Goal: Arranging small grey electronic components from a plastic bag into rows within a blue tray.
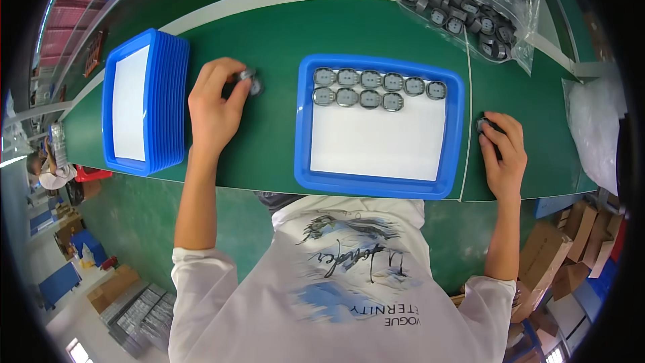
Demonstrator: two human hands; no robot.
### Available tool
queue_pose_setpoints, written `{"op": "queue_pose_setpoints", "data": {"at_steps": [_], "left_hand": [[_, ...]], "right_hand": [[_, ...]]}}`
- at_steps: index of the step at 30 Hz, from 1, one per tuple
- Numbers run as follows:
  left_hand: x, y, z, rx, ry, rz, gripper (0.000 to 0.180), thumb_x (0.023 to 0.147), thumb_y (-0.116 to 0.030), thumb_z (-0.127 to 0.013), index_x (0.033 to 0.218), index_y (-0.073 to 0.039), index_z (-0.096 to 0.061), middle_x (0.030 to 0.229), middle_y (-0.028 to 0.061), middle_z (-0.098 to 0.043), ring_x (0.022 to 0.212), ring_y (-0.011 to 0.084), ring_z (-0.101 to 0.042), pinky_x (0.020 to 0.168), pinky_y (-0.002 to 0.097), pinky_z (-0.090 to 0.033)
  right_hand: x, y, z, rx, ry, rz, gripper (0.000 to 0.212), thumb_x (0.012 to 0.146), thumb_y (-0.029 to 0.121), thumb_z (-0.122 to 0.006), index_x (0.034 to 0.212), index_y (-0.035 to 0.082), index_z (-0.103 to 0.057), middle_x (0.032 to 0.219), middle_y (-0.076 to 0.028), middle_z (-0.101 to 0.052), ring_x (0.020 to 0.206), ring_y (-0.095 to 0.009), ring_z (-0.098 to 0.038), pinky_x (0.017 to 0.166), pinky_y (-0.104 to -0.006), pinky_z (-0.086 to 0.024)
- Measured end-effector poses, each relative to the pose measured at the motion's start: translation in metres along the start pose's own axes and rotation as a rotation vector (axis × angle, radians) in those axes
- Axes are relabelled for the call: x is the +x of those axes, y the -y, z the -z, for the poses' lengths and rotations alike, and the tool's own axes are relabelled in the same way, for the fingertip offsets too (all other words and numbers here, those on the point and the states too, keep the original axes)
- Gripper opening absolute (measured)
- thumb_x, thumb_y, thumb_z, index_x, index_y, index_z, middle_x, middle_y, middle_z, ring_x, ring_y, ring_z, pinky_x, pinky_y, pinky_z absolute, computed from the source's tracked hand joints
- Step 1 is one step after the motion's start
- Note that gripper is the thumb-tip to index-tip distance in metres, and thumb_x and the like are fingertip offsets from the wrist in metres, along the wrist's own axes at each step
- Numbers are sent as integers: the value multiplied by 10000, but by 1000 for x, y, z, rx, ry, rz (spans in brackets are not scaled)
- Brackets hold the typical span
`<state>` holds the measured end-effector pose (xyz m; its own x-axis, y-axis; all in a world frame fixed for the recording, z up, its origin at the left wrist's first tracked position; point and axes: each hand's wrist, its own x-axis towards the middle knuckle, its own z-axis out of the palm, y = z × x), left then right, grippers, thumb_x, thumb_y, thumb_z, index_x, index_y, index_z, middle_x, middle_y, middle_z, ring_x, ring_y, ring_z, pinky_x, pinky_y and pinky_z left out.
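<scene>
My left hand (216, 104) is over the green table between a stack of blue trays and a single blue tray (306, 181). Its thumb and fingers close on a small grey round part (246, 75); a second such part (256, 87) shows right beside the fingertips. To the right of the single tray, my right hand (505, 154) grips another grey round part (481, 125) with its fingertips, low over the table. Inside the tray, on a white sheet (376, 148), several like parts (370, 99) lie in two rows along the far side, the nearer row shorter.
At the left stands the stack of blue trays (176, 101), its front tray lined in white. A clear plastic bag (463, 17) of grey parts lies at the far right. White plastic wrapping (594, 134) hangs at the right edge; cardboard boxes (545, 255) stand below it.
</scene>
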<state>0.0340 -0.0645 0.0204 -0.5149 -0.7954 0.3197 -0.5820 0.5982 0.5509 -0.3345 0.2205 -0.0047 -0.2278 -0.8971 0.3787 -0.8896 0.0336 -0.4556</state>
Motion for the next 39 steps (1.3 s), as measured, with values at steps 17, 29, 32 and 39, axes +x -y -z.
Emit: {"op": "queue_pose_setpoints", "data": {"at_steps": [17, 29, 32, 39], "left_hand": [[-12, 4, 15, 225, 129, -309, 231, 764, 56, -720, 975, -34, -688, 1078, 101, -660, 960, 316, -619, 871, 403, -505], [-5, -79, -12, -63, 128, -474, 215, 749, 49, -754, 949, -20, -712, 1054, 131, -679, 966, 327, -651, 801, 408, -541], [-6, -122, -52, -170, 168, -681, 234, 679, 7, -734, 911, -8, -709, 1064, 129, -649, 992, 338, -620, 847, 437, -514], [1, -138, -114, -111, 183, -759, 159, 612, -28, -715, 765, -4, -677, 907, 93, -539, 935, 287, -509, 791, 407, -430]], "right_hand": [[0, 0, -1, 14, 2, -12, 207, 839, -83, -703, 1041, -39, -710, 1217, -140, -687, 1156, -330, -626, 956, -387, -513], [17, 29, 13, 79, -69, 90, 192, 773, -47, -783, 941, -12, -698, 1171, -153, -686, 1105, -364, -630, 923, -429, -514], [37, 53, 1, 105, -3, 171, 225, 718, -3, -813, 913, 27, -703, 1125, -119, -653, 1085, -359, -605, 903, -446, -507], [48, 52, -28, 13, 70, 214, 149, 719, 48, -795, 847, 57, -720, 1004, -52, -607, 1052, -293, -544, 921, -432, -436]]}}
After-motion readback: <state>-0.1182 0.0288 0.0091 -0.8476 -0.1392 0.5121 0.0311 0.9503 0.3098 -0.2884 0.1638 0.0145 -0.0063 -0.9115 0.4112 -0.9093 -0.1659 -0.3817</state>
